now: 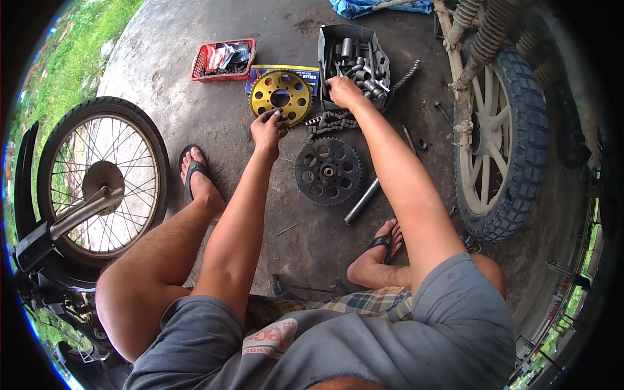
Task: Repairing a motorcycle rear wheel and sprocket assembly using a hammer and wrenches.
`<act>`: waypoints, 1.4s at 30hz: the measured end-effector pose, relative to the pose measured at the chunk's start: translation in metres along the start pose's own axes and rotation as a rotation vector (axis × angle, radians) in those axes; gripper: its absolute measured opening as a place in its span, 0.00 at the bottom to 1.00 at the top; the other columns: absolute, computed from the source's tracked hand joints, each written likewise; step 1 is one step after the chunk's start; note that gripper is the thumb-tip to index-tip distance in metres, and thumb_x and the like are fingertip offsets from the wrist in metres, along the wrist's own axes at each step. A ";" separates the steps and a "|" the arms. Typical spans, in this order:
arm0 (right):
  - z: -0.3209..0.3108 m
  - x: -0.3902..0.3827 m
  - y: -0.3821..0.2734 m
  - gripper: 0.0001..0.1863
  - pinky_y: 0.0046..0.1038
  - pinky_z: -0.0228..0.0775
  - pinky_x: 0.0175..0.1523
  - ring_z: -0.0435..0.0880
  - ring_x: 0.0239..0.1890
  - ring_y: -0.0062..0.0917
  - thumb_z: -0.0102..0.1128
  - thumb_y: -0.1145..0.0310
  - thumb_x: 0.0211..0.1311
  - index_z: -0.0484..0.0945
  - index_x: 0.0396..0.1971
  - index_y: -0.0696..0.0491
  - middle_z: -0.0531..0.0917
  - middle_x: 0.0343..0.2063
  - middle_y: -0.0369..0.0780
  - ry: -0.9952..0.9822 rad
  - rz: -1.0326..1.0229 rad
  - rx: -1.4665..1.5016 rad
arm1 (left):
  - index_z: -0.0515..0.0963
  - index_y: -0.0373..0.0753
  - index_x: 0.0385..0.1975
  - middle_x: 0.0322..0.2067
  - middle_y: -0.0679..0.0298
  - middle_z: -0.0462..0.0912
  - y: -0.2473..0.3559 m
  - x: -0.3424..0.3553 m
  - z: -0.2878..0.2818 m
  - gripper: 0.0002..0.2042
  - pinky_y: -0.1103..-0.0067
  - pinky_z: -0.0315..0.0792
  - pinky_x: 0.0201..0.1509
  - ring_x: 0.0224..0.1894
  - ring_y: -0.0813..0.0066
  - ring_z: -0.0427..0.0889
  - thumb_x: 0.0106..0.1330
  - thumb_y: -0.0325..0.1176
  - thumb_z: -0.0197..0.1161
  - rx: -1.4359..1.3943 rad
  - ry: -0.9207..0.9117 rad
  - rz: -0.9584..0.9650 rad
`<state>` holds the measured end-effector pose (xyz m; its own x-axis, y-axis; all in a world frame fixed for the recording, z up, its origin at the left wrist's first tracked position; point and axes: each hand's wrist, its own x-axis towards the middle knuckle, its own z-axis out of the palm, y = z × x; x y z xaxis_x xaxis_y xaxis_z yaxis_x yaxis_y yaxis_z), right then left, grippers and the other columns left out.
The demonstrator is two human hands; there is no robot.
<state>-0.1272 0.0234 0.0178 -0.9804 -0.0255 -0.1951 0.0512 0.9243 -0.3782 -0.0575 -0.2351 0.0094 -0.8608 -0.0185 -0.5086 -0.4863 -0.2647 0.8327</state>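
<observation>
At the lower rim of a gold sprocket is my left hand, its fingers pinched together around something too small to make out. The sprocket, toothed and with round holes, lies partly over a blue and yellow box. My right hand reaches over the near left side of a grey metal toolbox, fingers curled in among sockets and other metal tools; what they grip is hidden. Between my arms, a dark sprocket lies flat on the ground. A chain is bunched just beyond it.
A red basket of small parts and packets stands beyond the gold sprocket. Spoked wheel at left, knobby-tyred wheel at right. A metal tube lies near my right foot; a blue cloth is at the far edge.
</observation>
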 end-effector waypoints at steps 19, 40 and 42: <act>-0.023 -0.015 0.020 0.14 0.48 0.78 0.56 0.86 0.54 0.50 0.59 0.69 0.72 0.85 0.53 0.47 0.82 0.51 0.49 0.209 -0.208 -0.149 | 0.84 0.34 0.51 0.38 0.62 0.90 -0.004 0.000 -0.016 0.12 0.77 0.80 0.36 0.35 0.75 0.87 0.75 0.35 0.65 0.180 -0.021 0.048; -0.155 -0.191 -0.097 0.16 0.21 0.63 0.23 0.74 0.18 0.12 0.73 0.57 0.70 0.84 0.31 0.56 0.80 0.20 0.30 0.586 -0.018 0.844 | 0.73 0.27 0.67 0.53 0.54 0.86 0.139 -0.105 0.080 0.32 0.74 0.82 0.58 0.52 0.69 0.86 0.68 0.38 0.76 0.409 -0.957 0.384; -0.139 -0.197 -0.092 0.17 0.22 0.65 0.25 0.75 0.19 0.14 0.71 0.55 0.72 0.86 0.34 0.56 0.82 0.22 0.31 0.579 -0.087 0.623 | 0.82 0.29 0.49 0.41 0.58 0.90 0.136 -0.105 0.091 0.20 0.73 0.81 0.51 0.43 0.73 0.87 0.63 0.33 0.78 0.624 -1.015 0.589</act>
<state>0.0344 -0.0032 0.2171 -0.9196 0.2688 0.2866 -0.1000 0.5454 -0.8322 -0.0465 -0.1815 0.1960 -0.5623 0.8180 0.1216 0.2434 0.0232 0.9697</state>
